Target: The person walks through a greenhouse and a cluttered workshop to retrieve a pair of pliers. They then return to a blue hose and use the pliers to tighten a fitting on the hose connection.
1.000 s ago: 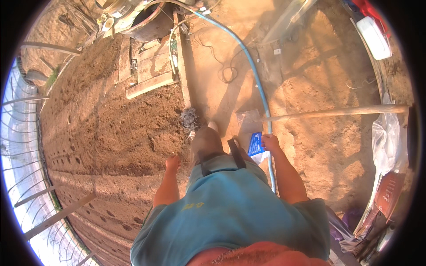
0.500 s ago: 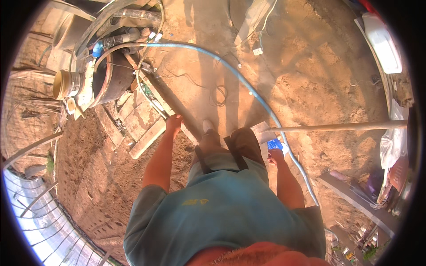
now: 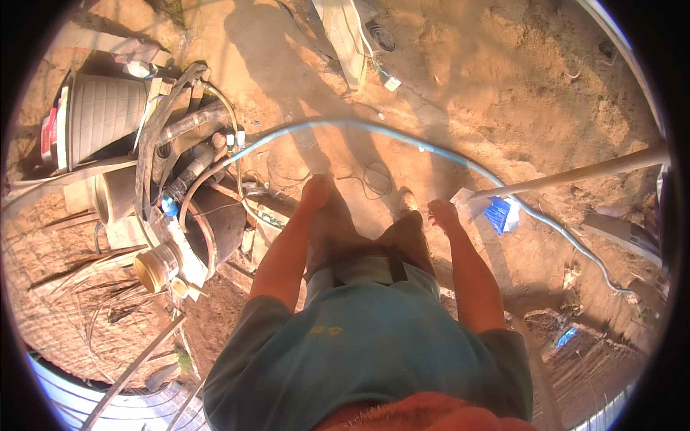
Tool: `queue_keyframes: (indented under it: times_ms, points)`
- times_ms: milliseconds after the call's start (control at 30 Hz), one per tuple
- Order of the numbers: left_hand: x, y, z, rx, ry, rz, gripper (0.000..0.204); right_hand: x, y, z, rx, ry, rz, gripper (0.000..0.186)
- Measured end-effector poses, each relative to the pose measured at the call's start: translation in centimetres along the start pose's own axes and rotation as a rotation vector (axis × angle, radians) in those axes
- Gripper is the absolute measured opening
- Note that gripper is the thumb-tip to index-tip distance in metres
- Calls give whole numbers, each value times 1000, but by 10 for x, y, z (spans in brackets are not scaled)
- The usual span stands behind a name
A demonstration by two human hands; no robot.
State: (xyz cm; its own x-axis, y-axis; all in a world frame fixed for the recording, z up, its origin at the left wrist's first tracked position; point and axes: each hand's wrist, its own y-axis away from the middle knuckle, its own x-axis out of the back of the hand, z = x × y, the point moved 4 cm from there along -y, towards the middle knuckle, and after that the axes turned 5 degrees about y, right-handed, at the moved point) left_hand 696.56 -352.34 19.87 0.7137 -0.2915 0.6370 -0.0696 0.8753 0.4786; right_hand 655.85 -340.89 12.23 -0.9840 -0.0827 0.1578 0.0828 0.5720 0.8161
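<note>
On the near side of the blue hose, the right hand has its fingers curled, but whether they meet I cannot tell; nothing is seen in them. For the left hand, I also cannot tell. Compared with half a second ago, the blue packet appears farther right, apart from the right fingers, so probably it is not carried. It lies on the hose's near side, beside the shovel, whose handle crosses the hose.
</note>
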Motion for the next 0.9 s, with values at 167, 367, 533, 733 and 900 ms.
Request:
queue_keyframes:
  times_ms: [167, 367, 533, 733, 900]
  points:
    - [-6, -123, 10, -46, -184, -240, 47, -17, -22, -17, -160, -271, 192, 18]
    - [-61, -297, -100, -196, -213, -457, 47, -91, -33, -5, -290, -639, 417, 27]
    - [-119, -405, -147, -275, -229, -549, 33, -192, -82, -8, -373, -876, 352, 31]
    - [-185, -496, -239, -49, -213, -437, 29, -269, -222, -3, -186, -813, 244, 39]
    - [-251, -532, -242, 273, -62, -514, 46, -295, -300, 14, -87, -767, 253, 43]
